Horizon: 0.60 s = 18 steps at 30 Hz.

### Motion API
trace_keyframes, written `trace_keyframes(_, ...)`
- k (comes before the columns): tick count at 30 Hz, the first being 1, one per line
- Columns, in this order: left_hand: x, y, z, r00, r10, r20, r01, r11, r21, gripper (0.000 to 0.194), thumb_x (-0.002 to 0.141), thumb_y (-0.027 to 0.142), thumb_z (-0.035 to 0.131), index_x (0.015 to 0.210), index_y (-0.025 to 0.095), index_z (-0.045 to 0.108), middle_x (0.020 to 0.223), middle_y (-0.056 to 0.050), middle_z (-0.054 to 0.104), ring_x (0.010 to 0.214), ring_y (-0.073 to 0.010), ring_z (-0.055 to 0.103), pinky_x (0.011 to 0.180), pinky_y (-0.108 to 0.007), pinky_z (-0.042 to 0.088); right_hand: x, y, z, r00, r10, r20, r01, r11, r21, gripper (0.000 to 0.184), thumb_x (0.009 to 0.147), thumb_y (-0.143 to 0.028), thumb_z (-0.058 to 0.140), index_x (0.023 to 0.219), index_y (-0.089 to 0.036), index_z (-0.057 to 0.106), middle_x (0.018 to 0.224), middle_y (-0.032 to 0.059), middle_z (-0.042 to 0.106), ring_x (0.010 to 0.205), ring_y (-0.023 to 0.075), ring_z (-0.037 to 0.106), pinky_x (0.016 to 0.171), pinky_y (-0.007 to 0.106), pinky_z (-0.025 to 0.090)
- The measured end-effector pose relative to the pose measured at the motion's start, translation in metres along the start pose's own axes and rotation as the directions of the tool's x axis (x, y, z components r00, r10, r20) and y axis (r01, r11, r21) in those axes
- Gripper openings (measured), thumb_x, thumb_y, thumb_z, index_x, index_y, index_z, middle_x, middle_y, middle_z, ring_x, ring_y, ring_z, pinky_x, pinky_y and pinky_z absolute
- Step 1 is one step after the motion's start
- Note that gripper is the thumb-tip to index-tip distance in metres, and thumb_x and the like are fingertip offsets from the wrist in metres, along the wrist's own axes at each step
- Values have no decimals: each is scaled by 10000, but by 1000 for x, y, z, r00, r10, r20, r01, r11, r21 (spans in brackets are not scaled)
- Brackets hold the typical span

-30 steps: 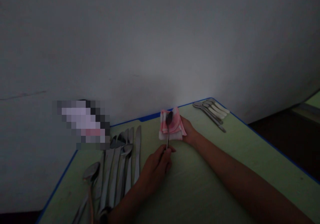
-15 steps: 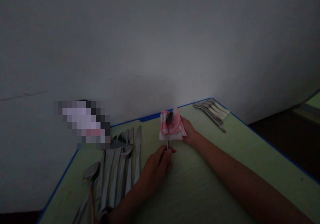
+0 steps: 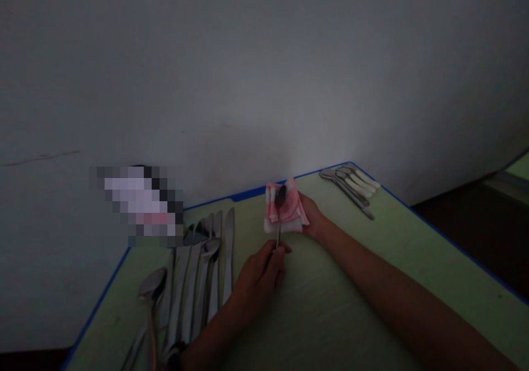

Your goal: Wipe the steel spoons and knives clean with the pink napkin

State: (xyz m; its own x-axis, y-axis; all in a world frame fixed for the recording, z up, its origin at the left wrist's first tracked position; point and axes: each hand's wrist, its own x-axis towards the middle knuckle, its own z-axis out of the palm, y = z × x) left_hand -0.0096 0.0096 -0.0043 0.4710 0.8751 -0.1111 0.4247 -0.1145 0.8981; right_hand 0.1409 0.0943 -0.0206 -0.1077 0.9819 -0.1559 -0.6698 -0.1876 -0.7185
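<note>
My left hand [image 3: 264, 272] pinches the handle of a metal spoon [image 3: 280, 196], its bowl pointing away from me. Behind that bowl lies a folded pink and white cloth [image 3: 294, 204], which my right hand [image 3: 313, 214] holds from its right side. The cloth hides most of my right fingers. Whether the bowl touches the cloth I cannot tell for certain. Left of my left hand, several metal knives and spoons lie side by side, with a table knife [image 3: 228, 255] as the nearest one. My left forearm covers some of their handles.
Several spoons, some with white handles [image 3: 361, 183], lie at the table's far right corner. A larger spoon [image 3: 152, 284] rests at the left. A pixelated object [image 3: 136, 200] stands at the far left edge. The green table [image 3: 330, 305] has a blue rim and meets a grey wall [image 3: 264, 73].
</note>
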Motion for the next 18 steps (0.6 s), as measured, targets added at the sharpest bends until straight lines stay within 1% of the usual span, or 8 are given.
trace_keyframes(3,0,-1,0,1000,-1,1,1,1000,6,331,910,439,356,952,172,549,544,64,444,509,-119,445,515,-229,334,0,-1,0,995,101,2,-100,990,96,297,872,-306,418,856,-125,652,647,60,674,697,189,643,691,305,517)
trace_keyframes(4,0,-1,0,1000,-3,2,3,1000,4,332,911,437,354,954,171,549,546,64,443,510,-118,444,514,-227,334,-1,-2,0,994,111,6,-111,987,114,300,876,-302,411,862,-122,651,646,60,674,695,189,643,689,305,517)
trace_keyframes(9,0,-1,0,1000,11,3,-11,1000,16,322,921,420,342,968,170,540,542,67,435,514,-116,435,512,-223,329,-1,-4,2,991,126,43,-131,982,138,324,892,-312,384,884,-126,649,670,61,681,700,189,645,692,311,517)
trace_keyframes(18,0,-2,0,1000,13,20,-14,1000,21,323,935,425,334,989,171,527,547,70,430,518,-117,436,520,-227,330,-2,-5,2,990,129,50,-134,982,129,350,907,-318,347,910,-128,640,682,61,681,691,190,640,694,313,513)
